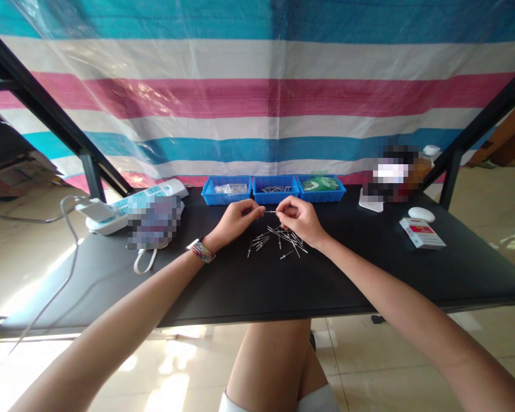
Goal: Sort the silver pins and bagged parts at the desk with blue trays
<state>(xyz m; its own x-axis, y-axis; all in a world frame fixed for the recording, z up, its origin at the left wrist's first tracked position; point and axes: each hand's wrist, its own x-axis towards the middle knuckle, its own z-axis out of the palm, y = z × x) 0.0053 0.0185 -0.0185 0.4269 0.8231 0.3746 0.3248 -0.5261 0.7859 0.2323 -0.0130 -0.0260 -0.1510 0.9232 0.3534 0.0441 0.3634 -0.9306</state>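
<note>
A thin silver blind rivet (270, 212) is stretched level between my hands, just in front of the middle blue bin. My left hand (235, 222), with a woven band at the wrist, pinches one end between thumb and fingertips. The other end is pinched by my right hand (301, 221). Below them, several loose blind rivets (286, 255) lie scattered on the black table, some partly under my right hand. More small metal pieces, like the loose ones, lie in the middle blue bin (274, 198).
Left of the middle bin is a blue bin (227, 199) with clear plastic bags; on its right, a blue bin (321, 195) with green-and-white packets. A power strip (154, 194) and cable stand at left. At right are a small box (423, 233) and a white rounded object (421, 214).
</note>
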